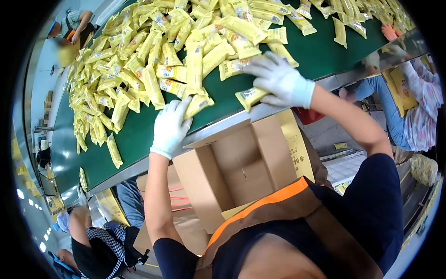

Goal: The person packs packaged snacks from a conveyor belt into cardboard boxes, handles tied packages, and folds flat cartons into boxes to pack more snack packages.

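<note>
Both my hands wear white gloves. At the near edge of the green conveyor belt, my left hand has its fingers closed round the lower end of a yellow snack packet. My right hand reaches over the belt's metal edge, its thumb and fingers around another yellow snack packet. The fingertips of that hand also touch a packet lying just beyond. Below the belt, in front of my body, an open cardboard box shows its bare inside, flaps folded out.
A large heap of yellow packets covers the far side of the belt. Co-workers stand along the belt: one at the lower left, one at the right, one at the far upper left. A gloved hand reaches in at upper right.
</note>
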A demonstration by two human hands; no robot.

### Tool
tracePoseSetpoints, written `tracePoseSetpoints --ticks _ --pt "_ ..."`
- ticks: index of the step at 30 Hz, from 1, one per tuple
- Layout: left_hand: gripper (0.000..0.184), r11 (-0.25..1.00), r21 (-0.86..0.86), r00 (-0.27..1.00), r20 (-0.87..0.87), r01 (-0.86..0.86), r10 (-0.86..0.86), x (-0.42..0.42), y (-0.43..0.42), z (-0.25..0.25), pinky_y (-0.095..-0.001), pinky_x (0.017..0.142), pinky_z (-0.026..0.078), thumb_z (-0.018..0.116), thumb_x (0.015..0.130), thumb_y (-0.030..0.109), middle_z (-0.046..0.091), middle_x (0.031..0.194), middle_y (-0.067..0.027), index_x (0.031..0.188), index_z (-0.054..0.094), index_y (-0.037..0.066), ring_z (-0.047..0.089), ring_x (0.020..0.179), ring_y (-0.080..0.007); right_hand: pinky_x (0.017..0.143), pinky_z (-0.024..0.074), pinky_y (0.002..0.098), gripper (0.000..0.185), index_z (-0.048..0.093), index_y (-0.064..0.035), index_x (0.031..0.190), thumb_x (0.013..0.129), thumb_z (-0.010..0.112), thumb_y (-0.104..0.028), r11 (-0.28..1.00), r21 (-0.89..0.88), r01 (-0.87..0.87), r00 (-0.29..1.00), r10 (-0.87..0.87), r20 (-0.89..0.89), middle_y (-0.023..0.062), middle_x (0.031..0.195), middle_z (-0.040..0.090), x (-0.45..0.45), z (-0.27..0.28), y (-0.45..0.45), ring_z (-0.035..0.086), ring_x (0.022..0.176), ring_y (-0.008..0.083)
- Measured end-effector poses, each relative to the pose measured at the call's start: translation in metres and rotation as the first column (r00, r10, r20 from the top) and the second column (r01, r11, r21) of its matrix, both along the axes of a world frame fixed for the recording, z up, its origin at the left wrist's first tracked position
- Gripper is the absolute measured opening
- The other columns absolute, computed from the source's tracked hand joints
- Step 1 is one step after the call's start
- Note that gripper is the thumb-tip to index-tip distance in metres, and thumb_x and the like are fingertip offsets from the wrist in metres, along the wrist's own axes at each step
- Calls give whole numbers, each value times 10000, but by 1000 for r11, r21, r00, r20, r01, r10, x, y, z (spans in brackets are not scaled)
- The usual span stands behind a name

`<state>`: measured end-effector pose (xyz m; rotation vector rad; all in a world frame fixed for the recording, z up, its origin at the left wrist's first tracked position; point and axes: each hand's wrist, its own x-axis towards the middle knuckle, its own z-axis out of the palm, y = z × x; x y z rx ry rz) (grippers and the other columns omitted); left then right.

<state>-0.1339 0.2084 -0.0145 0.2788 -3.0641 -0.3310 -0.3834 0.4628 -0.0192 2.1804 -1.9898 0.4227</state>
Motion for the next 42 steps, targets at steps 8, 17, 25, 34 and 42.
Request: tracePoseSetpoints --ticks 8,17,25,34,42 --pt "533 700 676 917 -91 -228 387 -45 12 54 -279 957 439 642 864 158 598 1197 -105 1351 501 -4 562 1085 -158 652 525 394 432 588 -59 1062 761 758 -318 886 -207 415 880 -333 338 102 899 653 -3 25 32 651 762 299" --pt "737 954 202 975 27 -220 220 -91 -4 23 -394 1007 445 716 784 153 555 1310 -234 1442 391 98 547 1195 -385 733 484 407 325 633 -102 924 747 730 -357 906 327 270 956 -292 20 80 816 651 1 9 -51 639 824 279" --pt "663 997 -9 996 -34 -81 80 14 -1 3 -432 875 492 691 818 370 594 1173 -179 1381 458 108 582 1040 -375 825 499 417 451 604 -71 1079 810 674 -428 906 61 418 895 -422 146 98 980 612 22 -15 8 600 932 289" --pt "730 999 -3 999 29 -42 42 19 1 -3 -417 896 484 688 809 456 573 1174 -170 1379 486 46 561 1042 -357 782 512 408 653 560 -91 1225 750 727 -507 926 158 344 930 -358 77 150 967 625 5 13 48 637 915 307" --pt "821 991 116 987 151 -66 48 -5 -1 29 -433 939 471 764 697 452 575 1240 -234 1363 499 51 576 1093 -410 959 451 362 786 567 36 1228 758 682 -584 834 357 421 708 -548 445 219 1201 619 -99 45 -67 598 1112 307"
